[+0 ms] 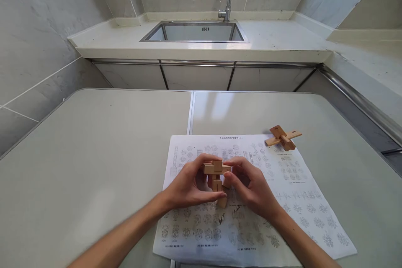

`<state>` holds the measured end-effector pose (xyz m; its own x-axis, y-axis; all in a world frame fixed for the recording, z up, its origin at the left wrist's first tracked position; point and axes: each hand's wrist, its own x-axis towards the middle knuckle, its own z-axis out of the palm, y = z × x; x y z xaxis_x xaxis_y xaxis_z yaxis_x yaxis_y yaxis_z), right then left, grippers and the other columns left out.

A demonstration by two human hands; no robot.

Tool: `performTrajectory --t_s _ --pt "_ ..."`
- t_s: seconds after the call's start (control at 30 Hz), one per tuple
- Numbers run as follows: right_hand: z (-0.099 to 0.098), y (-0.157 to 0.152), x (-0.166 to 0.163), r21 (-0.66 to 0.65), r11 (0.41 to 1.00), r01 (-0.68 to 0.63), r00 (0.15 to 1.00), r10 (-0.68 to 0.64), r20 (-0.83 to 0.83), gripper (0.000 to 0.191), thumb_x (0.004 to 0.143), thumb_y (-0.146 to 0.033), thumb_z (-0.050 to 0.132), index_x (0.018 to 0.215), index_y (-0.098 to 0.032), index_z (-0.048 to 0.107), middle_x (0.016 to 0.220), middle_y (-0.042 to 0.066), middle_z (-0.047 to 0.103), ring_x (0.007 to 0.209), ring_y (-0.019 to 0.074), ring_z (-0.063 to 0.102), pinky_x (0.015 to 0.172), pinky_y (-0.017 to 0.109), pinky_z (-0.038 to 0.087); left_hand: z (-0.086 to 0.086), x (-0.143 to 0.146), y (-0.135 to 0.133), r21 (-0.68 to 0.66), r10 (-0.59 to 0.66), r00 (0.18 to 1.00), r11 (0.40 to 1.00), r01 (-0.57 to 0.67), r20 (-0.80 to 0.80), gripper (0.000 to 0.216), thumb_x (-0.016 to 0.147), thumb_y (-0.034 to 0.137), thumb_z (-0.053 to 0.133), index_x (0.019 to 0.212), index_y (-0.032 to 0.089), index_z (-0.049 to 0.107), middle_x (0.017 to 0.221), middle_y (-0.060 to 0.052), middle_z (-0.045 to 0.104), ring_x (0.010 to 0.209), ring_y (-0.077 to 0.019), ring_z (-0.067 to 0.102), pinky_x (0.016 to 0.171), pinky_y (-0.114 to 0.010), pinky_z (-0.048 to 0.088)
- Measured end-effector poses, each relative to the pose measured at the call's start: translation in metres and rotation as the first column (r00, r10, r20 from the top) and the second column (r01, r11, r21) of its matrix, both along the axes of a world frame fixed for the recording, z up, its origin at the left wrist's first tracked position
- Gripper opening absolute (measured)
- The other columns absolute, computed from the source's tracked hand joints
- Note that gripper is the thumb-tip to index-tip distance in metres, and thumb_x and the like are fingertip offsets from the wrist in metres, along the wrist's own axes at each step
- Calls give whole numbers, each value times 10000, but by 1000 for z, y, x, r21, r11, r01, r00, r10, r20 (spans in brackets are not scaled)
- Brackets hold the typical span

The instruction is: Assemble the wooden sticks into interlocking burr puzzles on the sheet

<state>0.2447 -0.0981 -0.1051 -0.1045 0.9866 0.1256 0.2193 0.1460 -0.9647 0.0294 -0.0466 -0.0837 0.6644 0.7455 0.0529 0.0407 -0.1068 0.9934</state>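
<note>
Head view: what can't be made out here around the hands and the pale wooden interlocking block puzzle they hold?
- Pale wooden interlocking block puzzle: its lower joints are hidden by the fingers of the left hand and by the right hand.
- White printed instruction sheet: diagrams and text too small to read; the middle is covered by both hands.
- Second assembled wooden cross puzzle: how its pieces lock is too small to tell.
- Steel sink: its basin floor is hidden by the front rim.

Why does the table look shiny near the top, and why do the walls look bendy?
Head view: window light glares off the table beyond the instruction sheet; the wide lens bends the edges; hands and wooden puzzle stay sharp.
</note>
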Motion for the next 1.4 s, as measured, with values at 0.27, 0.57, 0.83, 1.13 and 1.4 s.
performTrajectory --t_s 0.27,0.57,0.83,1.13,1.4 --pt "9 3 2 50 991 125 983 -131 128 211 1083 -425 550 1060 -241 650 763 -1 614 595 159 525 550 291 442 9 -3 5 -169 165 986 972 -166 -15 619 837 391 897 1323 241 544 1092 -47 683 917 -184 678 785 -292 542" --pt "6 -1 16 228 942 -247 849 97 519 282 995 -343 695 1254 -271 612 1170 97 703 787 207 693 674 356 550 9 -4 10 -298 240 969 931 -212 62 626 845 445 890 1324 223 553 1180 -82 714 955 -183 668 817 -290 546" --pt "9 -2 13 214 923 -320 837 170 520 822 755 -507 928 1430 -277 520 1292 152 666 1132 368 672 915 521 609 8 -5 10 -311 279 959 917 -251 50 647 850 455 885 1344 221 538 1235 -107 726 999 -206 701 833 -293 564" --pt "7 -3 12 60 989 -138 974 124 189 650 845 -314 874 1401 -302 538 1303 118 684 1168 319 700 1017 523 618 8 -3 8 -248 242 970 942 -227 31 650 833 433 902 1339 227 549 1160 -83 733 898 -176 688 842 -311 565" --pt "6 1 14 -264 947 -184 934 85 -347 725 799 -419 944 1422 -292 596 1278 117 715 1154 282 718 1064 493 600 7 -4 4 -168 194 981 967 -191 2 673 840 367 901 1383 246 521 1126 -62 705 928 -177 682 799 -290 547"
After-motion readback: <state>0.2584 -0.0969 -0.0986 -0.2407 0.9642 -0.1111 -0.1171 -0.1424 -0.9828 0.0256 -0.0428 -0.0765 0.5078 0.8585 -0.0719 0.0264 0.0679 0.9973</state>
